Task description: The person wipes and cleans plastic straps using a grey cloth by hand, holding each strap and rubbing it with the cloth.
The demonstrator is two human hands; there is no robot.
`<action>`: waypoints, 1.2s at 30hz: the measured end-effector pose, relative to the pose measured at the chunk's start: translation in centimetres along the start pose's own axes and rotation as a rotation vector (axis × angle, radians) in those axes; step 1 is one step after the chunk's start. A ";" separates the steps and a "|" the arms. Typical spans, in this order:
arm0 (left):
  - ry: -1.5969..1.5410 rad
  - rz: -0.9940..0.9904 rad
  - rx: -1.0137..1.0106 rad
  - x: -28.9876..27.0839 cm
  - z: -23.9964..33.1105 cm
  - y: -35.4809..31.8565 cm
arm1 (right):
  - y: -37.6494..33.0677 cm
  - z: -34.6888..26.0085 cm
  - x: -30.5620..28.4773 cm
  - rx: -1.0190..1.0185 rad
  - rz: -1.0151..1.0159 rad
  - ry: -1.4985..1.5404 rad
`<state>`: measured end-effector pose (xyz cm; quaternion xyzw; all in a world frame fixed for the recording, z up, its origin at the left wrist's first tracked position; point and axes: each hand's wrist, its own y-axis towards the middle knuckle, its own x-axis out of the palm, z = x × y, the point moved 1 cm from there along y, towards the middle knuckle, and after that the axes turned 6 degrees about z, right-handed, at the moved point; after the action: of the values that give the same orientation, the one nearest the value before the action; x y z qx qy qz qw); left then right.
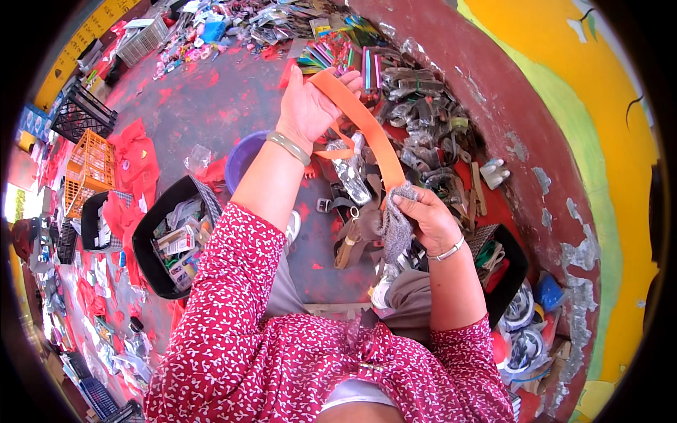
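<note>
A wide orange strap [375, 139] stretches between my two hands. My left hand [308, 109] is raised with its palm up, holding the strap looped across its fingers, which are partly spread. A narrower length of orange strap hangs below that palm. My right hand [431, 220] is closed on a grey fuzzy cloth [396, 229], thumb on top, at the strap's lower end. Part of the cloth droops under the fingers. How the strap runs inside the cloth is hidden.
Wrapped straps and belts [423, 106] lie heaped along the wall at right. A purple basin [243, 158] stands left of my left forearm. Black bins [151, 264] flank my legs. Orange crates [90, 169] and scattered goods are at far left.
</note>
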<state>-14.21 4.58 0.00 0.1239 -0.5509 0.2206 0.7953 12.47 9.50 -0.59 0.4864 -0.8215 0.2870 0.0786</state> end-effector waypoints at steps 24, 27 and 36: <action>-0.091 0.257 0.361 -1.7 8.4 0.2 | 2.1 -2.1 -4.6 0.035 -0.006 0.073; -0.077 0.240 0.344 -2.4 7.8 0.3 | 1.1 -2.3 -4.2 -0.104 -0.068 0.108; 0.386 0.186 -0.561 -1.8 -4.6 -1.4 | 2.3 -2.4 -3.1 -0.326 0.026 0.284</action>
<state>-10.28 5.05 -3.28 -0.1942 -0.4383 0.1516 0.8644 11.75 14.00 -0.87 0.4113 -0.8440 0.2168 0.2674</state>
